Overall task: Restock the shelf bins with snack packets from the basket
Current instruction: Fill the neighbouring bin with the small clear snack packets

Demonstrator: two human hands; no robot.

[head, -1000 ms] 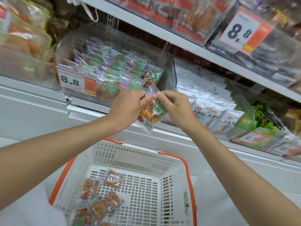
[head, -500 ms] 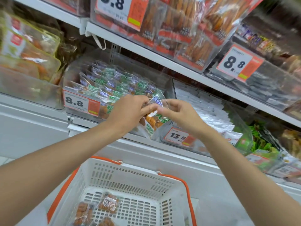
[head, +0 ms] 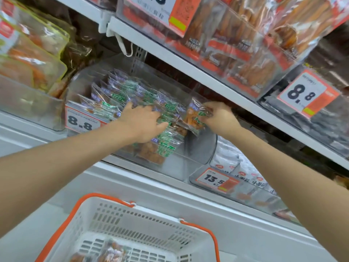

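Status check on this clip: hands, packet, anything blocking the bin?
Left hand pressing on the stacked packets in the clear bin. Right hand pinching a snack packet at the bin's right end. Nothing in the way.

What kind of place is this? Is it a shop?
Most likely a supermarket aisle: price tags hang on clear shelf bins full of snack packets, and a shopping basket sits below.

Two bare forearms, one either side of the basket (head: 132, 214), run uncovered from the picture's edge to the wrists. The left hand (head: 141, 123) and right hand (head: 221, 120), above the basket, are bare as well (fingers (head: 130, 107) slim, nails too blurred to make out).
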